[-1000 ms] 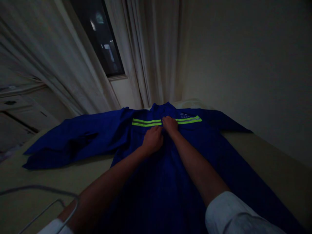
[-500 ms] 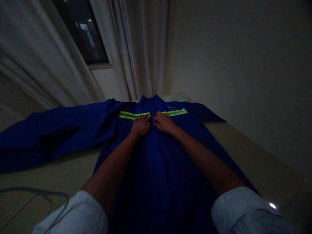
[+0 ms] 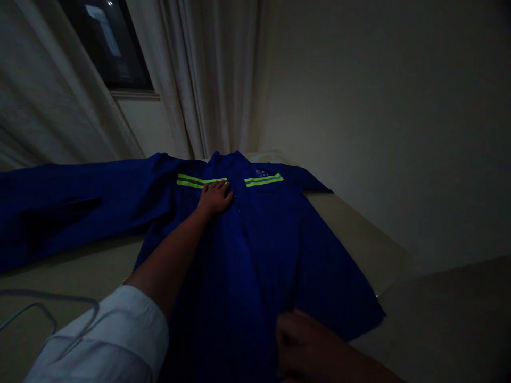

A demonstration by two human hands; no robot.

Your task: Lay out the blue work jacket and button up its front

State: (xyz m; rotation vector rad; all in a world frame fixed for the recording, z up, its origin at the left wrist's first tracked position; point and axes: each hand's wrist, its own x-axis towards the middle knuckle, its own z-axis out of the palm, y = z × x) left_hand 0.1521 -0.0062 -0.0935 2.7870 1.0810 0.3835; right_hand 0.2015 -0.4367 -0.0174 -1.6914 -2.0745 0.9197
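A dark blue work jacket [image 3: 223,255] lies spread out with its front up, its collar at the far end. Yellow-green reflective strips cross both sides of the chest. My left hand [image 3: 215,198] rests flat on the left chest strip and the cloth below it, fingers spread, beside the front opening. Lower down, my right hand [image 3: 301,340] is curled into a fist over the lower front of the jacket. It is dim and slightly blurred, and whatever its fingers hold is hidden.
The jacket lies on a pale bed-like surface [image 3: 359,223]. Thin cables [image 3: 48,295] loop at the lower left, near my left sleeve. Curtains [image 3: 207,69] and a dark window [image 3: 107,42] stand behind, and a plain wall [image 3: 359,106] rises on the right.
My right hand has come from the chest down toward me, along the jacket's front. My left hand stays on the chest, and the view has shifted right.
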